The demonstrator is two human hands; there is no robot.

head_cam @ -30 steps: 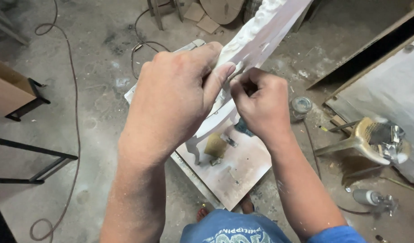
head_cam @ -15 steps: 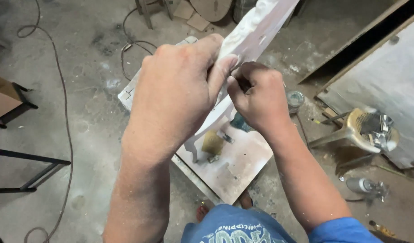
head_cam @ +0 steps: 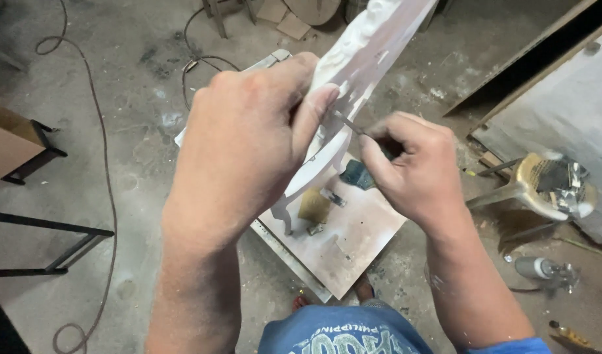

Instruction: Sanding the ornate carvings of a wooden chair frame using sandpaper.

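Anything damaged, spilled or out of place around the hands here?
Nothing stands out. The left hand grips the white carved piece, the right hand works a thin tool against it, above a dusty board.

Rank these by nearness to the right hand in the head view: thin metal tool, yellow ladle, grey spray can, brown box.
1. Thin metal tool: in the right hand grip.
2. Yellow ladle: just right of it.
3. Grey spray can: on the floor, lower right.
4. Brown box: far left edge.

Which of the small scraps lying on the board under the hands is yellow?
The squarish sandpaper piece near the middle of the board, just below the white carving's lower end. The scraps beside it are grey or dark.
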